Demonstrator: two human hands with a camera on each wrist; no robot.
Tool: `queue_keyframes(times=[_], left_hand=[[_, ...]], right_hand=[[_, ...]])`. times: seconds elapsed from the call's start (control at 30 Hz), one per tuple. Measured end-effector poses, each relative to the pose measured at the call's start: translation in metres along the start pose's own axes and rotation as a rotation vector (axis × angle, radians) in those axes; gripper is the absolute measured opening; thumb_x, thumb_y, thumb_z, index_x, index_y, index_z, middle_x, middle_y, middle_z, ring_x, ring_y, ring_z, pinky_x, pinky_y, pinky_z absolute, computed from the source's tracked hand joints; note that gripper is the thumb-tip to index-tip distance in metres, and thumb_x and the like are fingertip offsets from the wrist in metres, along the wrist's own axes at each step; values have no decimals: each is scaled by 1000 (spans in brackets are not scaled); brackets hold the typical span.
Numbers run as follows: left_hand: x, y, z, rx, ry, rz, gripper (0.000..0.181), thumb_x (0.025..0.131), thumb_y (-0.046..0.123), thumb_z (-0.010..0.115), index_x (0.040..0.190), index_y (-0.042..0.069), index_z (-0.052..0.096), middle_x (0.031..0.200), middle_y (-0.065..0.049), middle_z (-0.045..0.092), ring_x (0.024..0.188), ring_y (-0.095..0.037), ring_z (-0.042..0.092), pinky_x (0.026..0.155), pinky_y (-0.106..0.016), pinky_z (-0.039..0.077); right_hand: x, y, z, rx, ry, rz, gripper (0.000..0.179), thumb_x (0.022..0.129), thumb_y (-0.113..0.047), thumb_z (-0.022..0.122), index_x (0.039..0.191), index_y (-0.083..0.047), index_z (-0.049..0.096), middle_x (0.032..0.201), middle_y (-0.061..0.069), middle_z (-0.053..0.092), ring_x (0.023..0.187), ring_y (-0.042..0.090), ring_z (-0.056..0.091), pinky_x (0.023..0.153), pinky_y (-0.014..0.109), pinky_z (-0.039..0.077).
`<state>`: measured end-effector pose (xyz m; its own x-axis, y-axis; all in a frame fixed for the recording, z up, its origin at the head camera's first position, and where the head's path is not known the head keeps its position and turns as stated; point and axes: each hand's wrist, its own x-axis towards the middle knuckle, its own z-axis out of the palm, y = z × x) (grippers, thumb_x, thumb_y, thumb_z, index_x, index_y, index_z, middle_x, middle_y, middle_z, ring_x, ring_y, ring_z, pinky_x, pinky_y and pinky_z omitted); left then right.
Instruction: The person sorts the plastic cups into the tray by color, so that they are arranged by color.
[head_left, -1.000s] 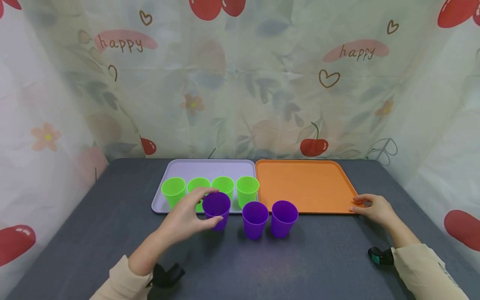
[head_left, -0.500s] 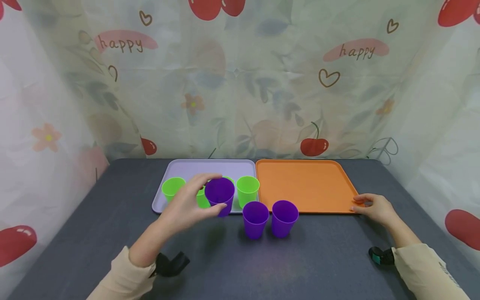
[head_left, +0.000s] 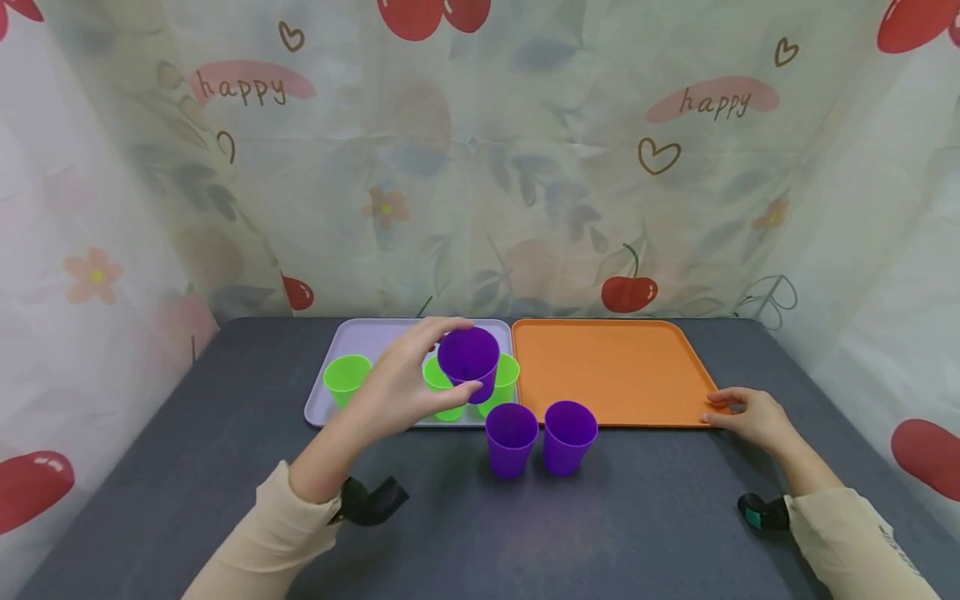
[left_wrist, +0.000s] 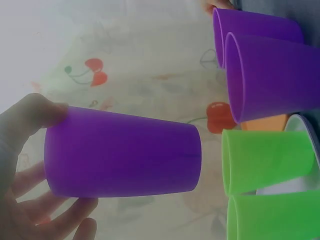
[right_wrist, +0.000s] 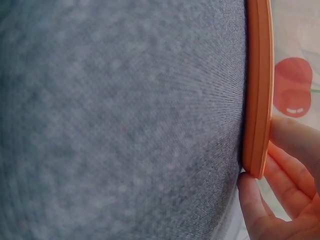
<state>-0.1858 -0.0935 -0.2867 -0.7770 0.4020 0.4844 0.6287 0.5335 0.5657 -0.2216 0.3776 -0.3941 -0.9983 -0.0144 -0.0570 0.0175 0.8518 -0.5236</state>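
Note:
My left hand (head_left: pixel 401 387) holds a purple cup (head_left: pixel 474 358) up over the lilac tray (head_left: pixel 367 333), mouth toward me. In the left wrist view the thumb lies on one side of the held cup (left_wrist: pixel 122 155) near its rim, with the fingers on the other side. Behind it are green cups (head_left: pixel 347 377) on the tray, one of them hidden by my hand. Two more purple cups (head_left: pixel 510 442) stand upright on the table in front of the trays. My right hand (head_left: pixel 753 421) pinches the front right corner of the orange tray (head_left: pixel 607 367).
The two trays lie side by side at the back of the dark grey table (head_left: pixel 585 542). A patterned curtain (head_left: pixel 472 192) hangs behind it and along both sides. Each wrist carries a black strap-on device (head_left: pixel 763 512).
My left hand has lifted the purple cup from beside the other two and carried it up, forward and right over the green cups. My right hand has stayed at the orange tray's corner.

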Motion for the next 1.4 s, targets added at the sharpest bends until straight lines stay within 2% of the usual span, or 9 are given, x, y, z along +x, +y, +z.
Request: queue_keyframes(times=[0.23,0.53,0.7,0.93,1.27,1.4], left_hand=[[16,4,10,-39,-41,-4,58,76,21,76,128,13,53,127,-3,56,111,-17,55,92,-37,47],[36,-2,25,-97,-86,8,55,77,19,75,127,12,53,126,-5,55,111,-18,54,94,-37,45],[46,-4,34,-111,-136,-11,55,77,20,76,127,12,53,126,-4,56,111,-18,54,97,-37,45],[58,-8,48,-86,-205,-17,56,76,23,77,126,11,53,121,-4,58,107,-17,54,96,-35,46],[69,-16,67,-38,-301,-32,59,77,28,76,128,12,52,123,-4,58,112,-22,54,96,-37,45],[71,-21,74,11,-327,-8,58,77,29,76,127,11,52,122,-3,60,111,-20,55,94,-35,45]], right_hand=[[0,0,0,8,-8,0,53,86,-29,66,121,10,54,119,32,57,103,48,53,82,51,48],[0,0,1,9,-3,-1,54,86,-29,67,120,10,54,118,31,57,103,47,54,82,51,48],[1,0,1,5,-3,3,54,86,-29,66,121,10,54,119,31,57,103,47,54,82,51,48],[1,1,1,-1,5,-5,53,86,-29,67,120,10,55,118,31,57,102,47,54,81,50,49],[0,0,0,-7,6,-13,52,85,-28,67,119,10,55,118,31,58,101,47,55,80,50,49],[0,0,0,-2,2,-7,53,85,-29,67,120,10,55,118,31,58,102,47,54,80,50,48]])
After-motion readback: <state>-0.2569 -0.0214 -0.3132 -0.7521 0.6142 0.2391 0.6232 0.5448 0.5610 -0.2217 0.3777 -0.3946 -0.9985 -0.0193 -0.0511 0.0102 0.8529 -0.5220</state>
